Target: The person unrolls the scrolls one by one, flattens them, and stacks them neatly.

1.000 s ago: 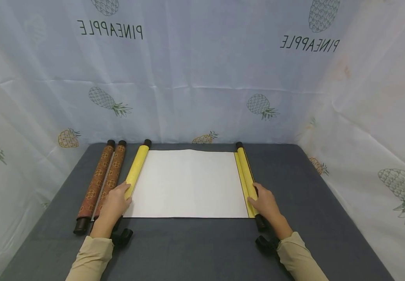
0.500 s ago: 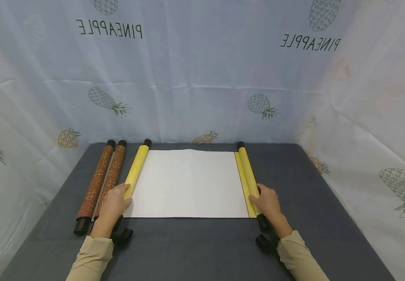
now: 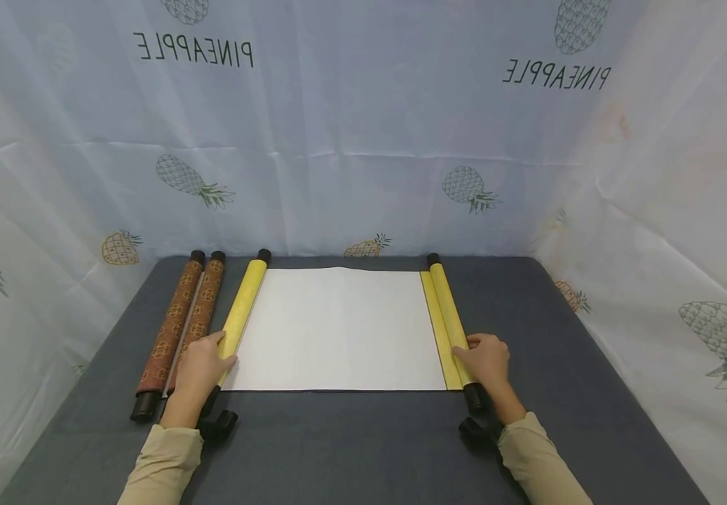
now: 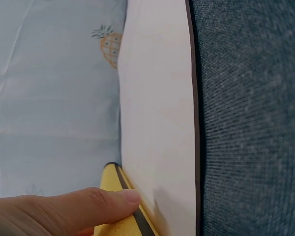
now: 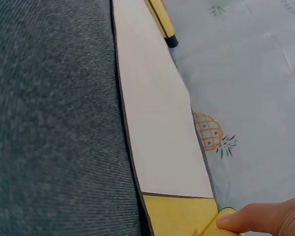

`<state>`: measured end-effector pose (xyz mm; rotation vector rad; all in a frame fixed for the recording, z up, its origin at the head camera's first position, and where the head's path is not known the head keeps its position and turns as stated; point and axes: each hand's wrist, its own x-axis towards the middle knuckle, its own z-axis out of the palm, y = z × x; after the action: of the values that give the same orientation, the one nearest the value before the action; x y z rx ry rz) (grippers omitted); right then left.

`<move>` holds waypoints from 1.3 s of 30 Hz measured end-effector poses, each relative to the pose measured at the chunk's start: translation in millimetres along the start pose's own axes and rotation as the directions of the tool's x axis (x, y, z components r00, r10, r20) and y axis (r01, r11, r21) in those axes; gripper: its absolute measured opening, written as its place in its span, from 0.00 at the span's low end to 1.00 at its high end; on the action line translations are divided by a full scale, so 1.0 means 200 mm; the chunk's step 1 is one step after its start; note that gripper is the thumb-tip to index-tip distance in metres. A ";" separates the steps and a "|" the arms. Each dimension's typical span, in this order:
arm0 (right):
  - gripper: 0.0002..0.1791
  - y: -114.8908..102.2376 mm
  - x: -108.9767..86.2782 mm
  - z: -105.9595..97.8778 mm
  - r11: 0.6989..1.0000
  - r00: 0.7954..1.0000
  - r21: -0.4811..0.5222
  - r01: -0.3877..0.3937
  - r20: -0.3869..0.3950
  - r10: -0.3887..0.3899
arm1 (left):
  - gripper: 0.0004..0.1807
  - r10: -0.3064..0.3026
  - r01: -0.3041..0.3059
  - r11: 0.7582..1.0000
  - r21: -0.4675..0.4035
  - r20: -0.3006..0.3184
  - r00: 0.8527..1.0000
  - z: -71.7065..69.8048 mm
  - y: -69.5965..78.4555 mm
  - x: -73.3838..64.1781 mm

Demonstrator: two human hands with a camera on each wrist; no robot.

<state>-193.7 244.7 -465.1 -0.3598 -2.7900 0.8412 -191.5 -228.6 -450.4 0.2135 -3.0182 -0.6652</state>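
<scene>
A hanging scroll lies partly unrolled, its white sheet (image 3: 338,330) flat on the dark table between two yellow rolls with black end knobs. My left hand (image 3: 202,366) holds the near part of the left yellow roll (image 3: 245,294), the thumb over its inner side; in the left wrist view the thumb (image 4: 108,204) presses on the yellow surface by a dark stripe. My right hand (image 3: 488,359) holds the near part of the right yellow roll (image 3: 446,308), thumb on top and fingers at its outer side. A yellow strip (image 5: 179,214) shows between that roll and the white sheet.
Two brown patterned rolls (image 3: 170,330) with black ends lie side by side left of the scroll, close to my left forearm. Dark cloth covers the table (image 3: 338,449). A pineapple-print curtain (image 3: 350,126) hangs behind and at both sides.
The right hand has shifted slightly to the right, and the right yellow roll's near end has turned outward with it. The left hand and its roll stay nearly in place.
</scene>
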 end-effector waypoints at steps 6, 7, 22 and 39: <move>0.28 0.04 0.02 -0.02 0.973 0.986 0.175 -0.150 0.098 0.134 | 0.35 -0.005 0.005 1.000 -0.005 -0.001 1.000 0.00 0.00 0.00; 0.28 0.05 0.02 -0.03 0.963 0.980 0.200 -0.181 0.115 0.161 | 0.35 -0.004 0.004 1.000 -0.003 -0.002 1.000 0.00 0.00 0.00; 0.25 0.06 0.01 0.05 0.940 0.988 0.307 -0.152 0.014 0.155 | 0.33 0.026 -0.026 1.000 0.017 -0.008 1.000 0.01 0.00 0.00; 0.25 0.20 0.05 -0.05 0.945 0.982 0.271 -0.182 -0.005 0.190 | 0.32 0.117 -0.114 0.987 -0.112 0.029 0.993 0.04 0.05 -0.04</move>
<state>-193.6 284.2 -478.9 -0.5889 -2.5935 1.2296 -186.3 -214.6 -454.1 0.0223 -2.9869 -0.8304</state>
